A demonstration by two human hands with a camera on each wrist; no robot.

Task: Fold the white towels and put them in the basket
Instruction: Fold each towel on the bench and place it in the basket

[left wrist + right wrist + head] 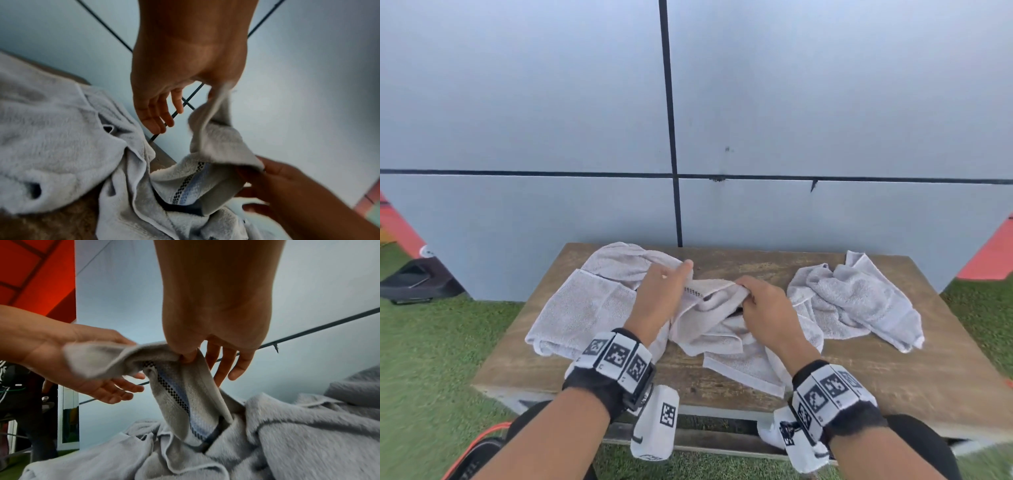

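Item: middle towel (726,329), frame ctr on counter (893,387), hem pinched by left hand (661,294) & right hand (767,308), other fingers loose; advice: find both corners, pull edge taut w/ even tension before folding.

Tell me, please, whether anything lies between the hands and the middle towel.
Nothing does: the left hand and the right hand both already pinch the middle towel by its banded edge, lifted above the wooden table.

White towel (185,395) with black-checked, pale blue band; brown wooden table (945,373); green turf (431,359).
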